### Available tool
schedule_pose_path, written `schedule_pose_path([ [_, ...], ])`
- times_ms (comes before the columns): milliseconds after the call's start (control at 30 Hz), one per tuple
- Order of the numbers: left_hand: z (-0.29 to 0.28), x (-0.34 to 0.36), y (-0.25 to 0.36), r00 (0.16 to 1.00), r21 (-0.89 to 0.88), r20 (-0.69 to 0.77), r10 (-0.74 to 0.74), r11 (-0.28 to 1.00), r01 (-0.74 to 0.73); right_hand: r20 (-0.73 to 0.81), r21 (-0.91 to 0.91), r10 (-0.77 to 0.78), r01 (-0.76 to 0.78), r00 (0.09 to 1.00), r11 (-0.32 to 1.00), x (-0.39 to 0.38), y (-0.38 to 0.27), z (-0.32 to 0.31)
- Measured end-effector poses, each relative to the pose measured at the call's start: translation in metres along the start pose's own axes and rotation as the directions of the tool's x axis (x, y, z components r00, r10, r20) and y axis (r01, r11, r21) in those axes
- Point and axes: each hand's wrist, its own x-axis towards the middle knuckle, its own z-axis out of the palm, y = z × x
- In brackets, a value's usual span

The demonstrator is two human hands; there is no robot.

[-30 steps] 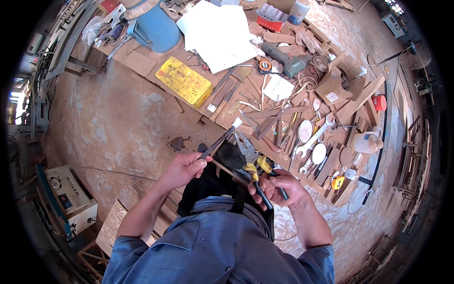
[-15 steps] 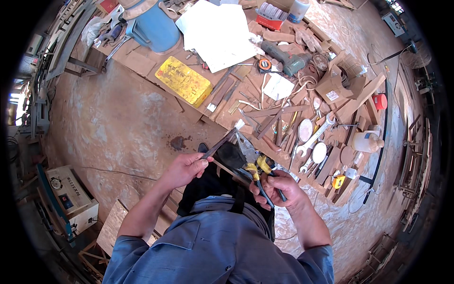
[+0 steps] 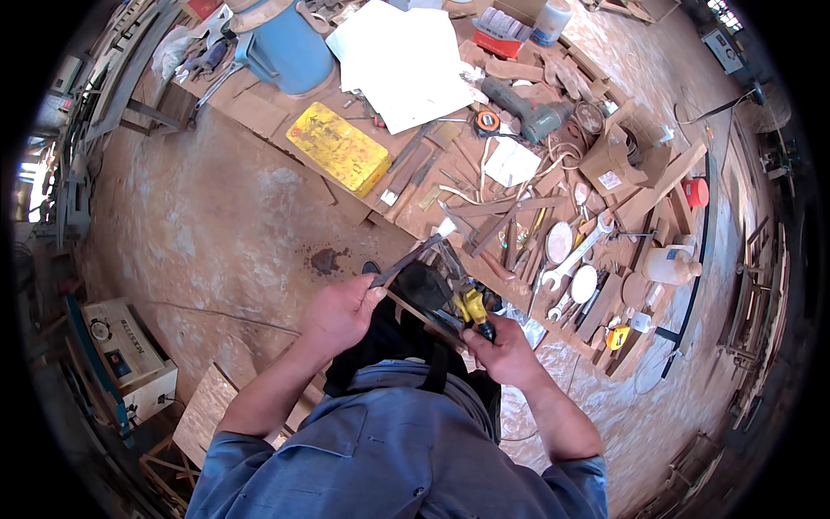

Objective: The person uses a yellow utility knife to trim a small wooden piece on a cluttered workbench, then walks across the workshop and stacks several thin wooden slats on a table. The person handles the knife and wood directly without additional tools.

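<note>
My left hand (image 3: 339, 313) is closed around the lower end of a slim dark brush (image 3: 402, 264) with a white, bristle-like tip. It slants up to the right, its tip near the workbench edge. My right hand (image 3: 506, 350) grips pliers (image 3: 471, 304) by their yellow and black handles. The handles look close together and the jaws point up and left, near the brush. Whether the jaws touch the brush cannot be told. Beneath both tools is a black rounded thing (image 3: 422, 285), partly hidden. My left fingertips are only partly visible.
The cluttered workbench (image 3: 259, 117) carries a yellow box (image 3: 337, 149), a blue jug (image 3: 290, 52), white paper sheets (image 3: 398, 65), a green power tool (image 3: 540, 119), a tape measure (image 3: 487, 122), a large wrench (image 3: 579, 253) and a cardboard box (image 3: 618, 156). A machine (image 3: 125, 350) stands at left.
The pliers have turned in my right hand, and their handles, spread before, are now close together. The brush has shifted slightly up and right. My left hand has rolled over, showing more of its back.
</note>
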Motion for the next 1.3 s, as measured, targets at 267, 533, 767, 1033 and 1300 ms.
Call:
schedule_pose_path([
  [267, 0.027, 0.004, 0.007, 0.982, -0.016, -0.151, -0.116, 0.993, 0.115, -0.254, -0.389, -0.287, 0.175, 0.924, 0.905, 0.021, 0.01, 0.018],
  [533, 0.041, 0.019, -0.023, 0.978, -0.091, -0.134, -0.157, 0.985, 0.145, -0.245, -0.374, -0.246, 0.142, 0.938, 0.916, 0.051, 0.025, 0.029],
  [767, 0.081, 0.039, -0.091, 0.951, -0.321, -0.083, -0.297, 0.912, 0.256, -0.134, -0.116, 0.07, -0.086, 0.988, 0.99, 0.072, 0.049, 0.035],
  [1033, 0.106, 0.066, -0.13, 0.935, -0.422, 0.022, -0.354, 0.845, 0.33, -0.315, 0.083, -0.088, 0.12, 0.945, 0.989, 0.1, 0.059, 0.04],
  [1300, 0.122, 0.078, -0.171, 0.957, -0.316, 0.036, -0.289, 0.905, 0.285, -0.253, 0.117, 0.176, -0.15, 0.951, 0.982, 0.145, 0.09, 0.049],
])
